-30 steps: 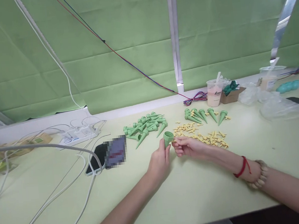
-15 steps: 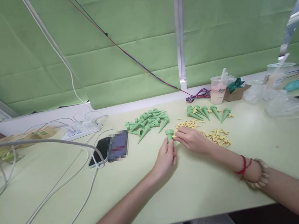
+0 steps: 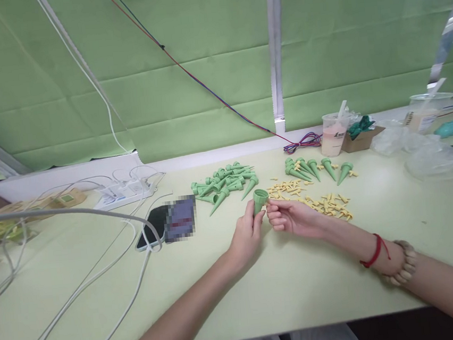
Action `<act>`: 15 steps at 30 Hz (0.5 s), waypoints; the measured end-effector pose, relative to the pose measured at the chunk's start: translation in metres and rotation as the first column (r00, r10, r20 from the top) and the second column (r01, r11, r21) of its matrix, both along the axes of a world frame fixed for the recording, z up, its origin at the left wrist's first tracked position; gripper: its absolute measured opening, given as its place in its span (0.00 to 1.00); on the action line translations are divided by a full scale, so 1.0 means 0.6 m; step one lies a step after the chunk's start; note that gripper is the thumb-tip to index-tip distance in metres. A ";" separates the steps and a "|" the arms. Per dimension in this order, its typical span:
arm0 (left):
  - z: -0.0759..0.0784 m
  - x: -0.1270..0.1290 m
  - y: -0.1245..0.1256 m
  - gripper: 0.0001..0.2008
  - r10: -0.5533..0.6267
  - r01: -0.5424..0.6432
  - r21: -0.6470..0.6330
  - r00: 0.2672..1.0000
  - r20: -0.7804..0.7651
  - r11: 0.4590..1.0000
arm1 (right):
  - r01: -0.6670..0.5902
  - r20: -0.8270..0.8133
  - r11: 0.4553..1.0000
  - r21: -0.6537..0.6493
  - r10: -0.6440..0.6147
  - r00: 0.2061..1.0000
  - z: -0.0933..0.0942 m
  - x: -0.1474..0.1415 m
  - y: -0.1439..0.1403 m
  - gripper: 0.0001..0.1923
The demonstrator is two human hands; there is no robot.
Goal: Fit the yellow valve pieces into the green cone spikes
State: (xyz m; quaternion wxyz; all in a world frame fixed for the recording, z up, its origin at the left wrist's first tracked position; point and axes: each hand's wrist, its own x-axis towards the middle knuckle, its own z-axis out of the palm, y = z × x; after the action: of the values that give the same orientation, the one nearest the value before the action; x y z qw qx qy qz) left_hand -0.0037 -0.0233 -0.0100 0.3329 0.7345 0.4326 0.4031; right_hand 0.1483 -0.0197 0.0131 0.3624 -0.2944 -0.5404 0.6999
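My left hand (image 3: 245,235) is closed round the green spike (image 3: 260,201), its open cup tilted up above my thumb. My right hand (image 3: 291,218) is pinched nearly flat at the cup's side, on what looks like a yellow piece (image 3: 268,202); mostly hidden, can't tell if it's seated. I'd brace the body with the left, keep the pinch low and square to the wall, push straight, no twisting until it bites. Spare yellow pieces (image 3: 328,206) lie just beyond my right fingers, loose green spikes (image 3: 227,180) beyond my left.
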 end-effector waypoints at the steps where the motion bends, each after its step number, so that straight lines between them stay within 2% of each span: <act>1: 0.001 0.003 -0.002 0.08 -0.010 0.011 -0.038 0.999 0.051 0.999 | 0.015 0.076 0.998 0.062 -0.020 0.997 0.001 0.002 0.001 0.20; 2: 0.002 0.007 -0.005 0.09 -0.017 0.028 -0.096 0.993 0.117 0.995 | 0.058 0.181 0.981 0.185 -0.092 0.979 0.000 0.005 0.003 0.21; 3: 0.004 0.011 -0.009 0.10 -0.021 0.053 -0.165 0.982 0.188 0.985 | 0.103 0.289 0.929 0.355 -0.214 0.933 -0.002 0.009 0.006 0.22; 4: 0.007 0.015 -0.013 0.11 -0.023 0.084 -0.232 0.967 0.254 0.969 | 0.118 0.368 0.833 0.541 -0.360 0.857 -0.005 0.013 0.009 0.22; 5: 0.009 0.019 -0.017 0.13 -0.023 0.113 -0.289 0.954 0.299 0.951 | 0.090 0.401 0.704 0.704 -0.498 0.769 -0.008 0.018 0.012 0.21; 7: 0.015 0.022 -0.022 0.14 -0.037 0.165 -0.364 0.942 0.333 0.917 | -0.056 0.385 0.461 0.885 -0.660 0.645 -0.015 0.026 0.019 0.18; 9: 0.020 0.022 -0.024 0.15 -0.076 0.199 -0.382 0.946 0.315 0.903 | -0.205 0.370 0.311 0.928 -0.703 0.607 -0.018 0.031 0.024 0.17; 11: 0.024 0.020 -0.025 0.15 -0.113 0.214 -0.356 0.952 0.284 0.910 | -0.285 0.336 0.201 0.937 -0.736 0.587 -0.019 0.033 0.025 0.17; 13: 0.027 0.018 -0.027 0.14 -0.118 0.196 -0.312 0.961 0.251 0.930 | -0.304 0.289 0.129 0.944 -0.771 0.568 -0.017 0.033 0.023 0.17; 15: 0.029 0.017 -0.029 0.14 -0.103 0.161 -0.264 0.971 0.217 0.951 | -0.286 0.251 0.099 0.953 -0.787 0.564 -0.015 0.031 0.019 0.16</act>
State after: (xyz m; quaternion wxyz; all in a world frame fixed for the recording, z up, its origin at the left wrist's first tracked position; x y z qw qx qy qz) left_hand 0.0064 -0.0407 0.0073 0.5017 0.6629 0.3990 0.3867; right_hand 0.1667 -0.0085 0.0039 0.3264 -0.3526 -0.8694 -0.1153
